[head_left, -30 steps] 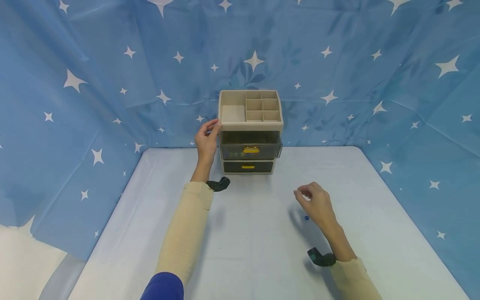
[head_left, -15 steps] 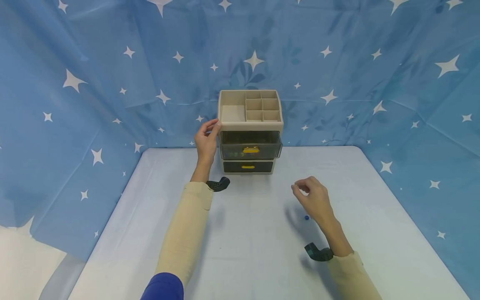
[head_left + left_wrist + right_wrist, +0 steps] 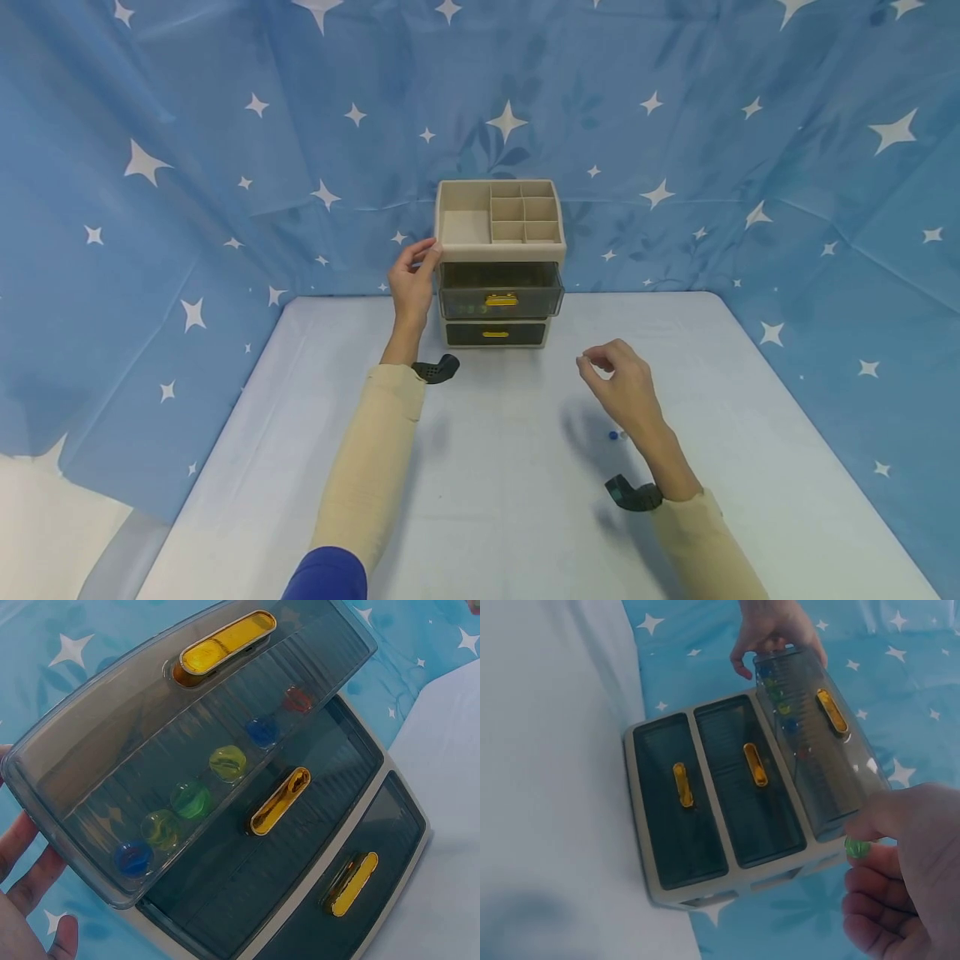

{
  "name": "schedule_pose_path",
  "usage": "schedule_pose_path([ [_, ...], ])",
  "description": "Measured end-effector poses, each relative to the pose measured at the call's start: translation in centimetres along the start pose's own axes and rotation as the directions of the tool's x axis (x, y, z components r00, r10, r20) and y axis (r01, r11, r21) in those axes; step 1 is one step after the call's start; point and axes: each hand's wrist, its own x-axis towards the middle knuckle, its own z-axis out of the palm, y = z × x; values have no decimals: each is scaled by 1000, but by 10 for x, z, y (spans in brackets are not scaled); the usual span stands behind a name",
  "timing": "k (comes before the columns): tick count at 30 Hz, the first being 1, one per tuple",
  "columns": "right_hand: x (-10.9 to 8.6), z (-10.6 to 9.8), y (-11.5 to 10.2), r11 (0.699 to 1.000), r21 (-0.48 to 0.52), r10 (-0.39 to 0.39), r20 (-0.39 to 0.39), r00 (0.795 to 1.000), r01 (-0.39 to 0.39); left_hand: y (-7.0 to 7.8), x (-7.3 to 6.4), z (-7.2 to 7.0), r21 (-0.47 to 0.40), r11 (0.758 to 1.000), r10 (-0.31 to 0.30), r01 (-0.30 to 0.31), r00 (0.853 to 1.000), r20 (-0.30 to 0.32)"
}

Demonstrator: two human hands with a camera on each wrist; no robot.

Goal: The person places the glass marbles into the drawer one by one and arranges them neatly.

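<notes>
Between thumb and index finger my right hand pinches a green marble. In the head view this hand hangs over the table, right of and in front of a cream drawer organizer. At the organizer's upper left, the fingertips of my left hand touch its side, fingers fairly straight. The top smoky drawer is pulled out. A row of marbles lies inside it, including a yellow marble and a red marble.
A blue marble lies on the white table, with a small pale marble-like thing beside it near my right wrist. Below the pulled-out drawer, the lower drawers are closed. A blue star-patterned cloth hangs behind.
My right hand has moved slightly forward and left, toward the organizer. The pale thing beside the blue marble has come into sight. My left hand stays in place.
</notes>
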Motion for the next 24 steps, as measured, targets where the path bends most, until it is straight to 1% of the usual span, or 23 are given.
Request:
schedule_pose_path([
  [11, 22, -3, -9, 997, 8, -75, -44, 996, 75, 0, 1, -1, -8, 1000, -2, 2, 1000, 5],
  [19, 37, -5, -14, 994, 16, -104, -70, 992, 105, -1, 1, 1, -10, 1000, -8, 8, 1000, -5],
  [22, 43, -6, -16, 994, 15, -109, -73, 991, 111, 3, -1, 2, -4, 1000, -18, 18, 1000, -8],
  [24, 47, -7, -17, 993, 16, -117, -78, 990, 118, 11, -4, 2, 2, 1000, -23, 23, 1000, -10],
])
